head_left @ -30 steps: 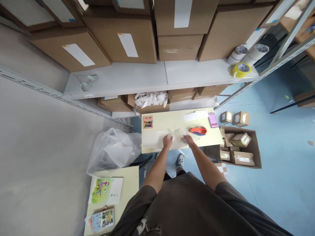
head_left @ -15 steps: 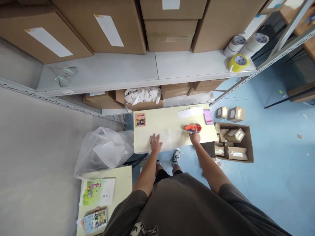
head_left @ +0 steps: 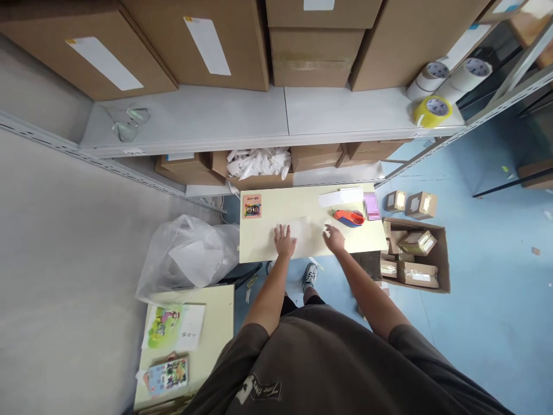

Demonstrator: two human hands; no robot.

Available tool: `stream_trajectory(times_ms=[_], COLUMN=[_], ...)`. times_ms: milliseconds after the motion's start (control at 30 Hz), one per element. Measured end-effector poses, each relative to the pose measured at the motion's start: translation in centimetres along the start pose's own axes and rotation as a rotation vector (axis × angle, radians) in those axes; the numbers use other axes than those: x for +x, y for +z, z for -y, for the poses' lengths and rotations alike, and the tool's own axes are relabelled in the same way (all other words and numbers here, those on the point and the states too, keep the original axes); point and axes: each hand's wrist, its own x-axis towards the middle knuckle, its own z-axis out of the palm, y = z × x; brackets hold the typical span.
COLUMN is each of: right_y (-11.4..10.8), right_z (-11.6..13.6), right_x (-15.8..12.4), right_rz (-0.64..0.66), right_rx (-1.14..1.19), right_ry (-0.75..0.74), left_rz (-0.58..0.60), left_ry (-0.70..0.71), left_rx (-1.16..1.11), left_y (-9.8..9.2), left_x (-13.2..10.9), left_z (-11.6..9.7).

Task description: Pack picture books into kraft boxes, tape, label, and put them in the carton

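My left hand (head_left: 285,241) lies flat with fingers spread on a pale, see-through sheet (head_left: 305,231) at the front of the cream table (head_left: 294,202). At the sheet's right end is my right hand (head_left: 334,239), fingers partly bent and apart, slightly blurred. A small whitish scrap (head_left: 327,223) shows by its fingertips; whether they touch it is unclear. Just beyond that hand rests an orange-and-blue tape dispenser (head_left: 349,218), untouched. White paper strips (head_left: 341,197) and a pink-purple pack (head_left: 372,206) lie at the back right. A small pink booklet (head_left: 252,206) is at the back left.
Grey shelving (head_left: 190,115) with cardboard boxes stands behind the table, with tape rolls (head_left: 433,110) and glasses (head_left: 131,122) on it. To the right sits an open carton (head_left: 444,259) of small boxes. A clear plastic bag (head_left: 190,253) and a side table (head_left: 216,323) with books are left.
My right hand has let go of the tape dispenser and moved left to the sheet's end. My left hand stays on the sheet. The whole view has shifted slightly.
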Motion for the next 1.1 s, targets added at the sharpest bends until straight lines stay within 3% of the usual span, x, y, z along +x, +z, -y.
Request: stream_trajectory(times_ms=[33, 100, 200, 333, 433, 567, 700, 767, 867, 1000, 1100], right_y=[1.5, 4.2, 7.2, 8.9, 9.1, 8.4, 7.5, 7.3, 7.5, 7.8, 8.0], right_z=[0.9, 2.3, 3.2, 3.5, 3.8, 4.2, 4.8, 5.1, 5.7, 7.1, 10.0], right_x=[-1.0, -2.6, -3.4, -2.5, -1.8, -1.3, -0.9, -0.8, -1.0, -1.5, -1.1], right_rz=[0.082, 0.220, 0.269, 0.210, 0.167, 0.134, 0.087, 0.125, 0.216, 0.144, 0.090], right_rx=[-0.032, -0.120, -0.197, -0.184, -0.117, -0.075, -0.094, -0.114, -0.149, -0.139, -0.004], right_ry=[-0.139, -0.209, -0.113, -0.017, 0.013, -0.001, -0.113, -0.172, -0.145, -0.109, -0.194], left_rz=[-0.015, -0.005, 0.069, 0.124, 0.140, 0.109, 0.116, 0.141, 0.150, 0.043, -0.066], left_ry=[0.016, 0.051, 0.025, -0.047, -0.064, -0.027, 0.046, 0.029, 0.017, 0.097, 0.035], left_rx=[0.000, 0.010, 0.033, 0.044, 0.044, 0.037, -0.001, -0.009, -0.005, -0.039, -0.103], left_y=[-0.2, -0.5, -0.8, -1.1, -1.3, -1.5, -1.1, -0.7, -0.7, -2.4, -5.0], left_x=[-0.5, -1.5, -2.9, -3.7, -3.9, -3.7, -3.2, -3.1, -3.2, -2.9, -1.2], left_z=[0.4, 1.8, 4.9, 8.0, 8.5, 7.5, 6.5, 6.1, 5.9, 7.3, 9.9])
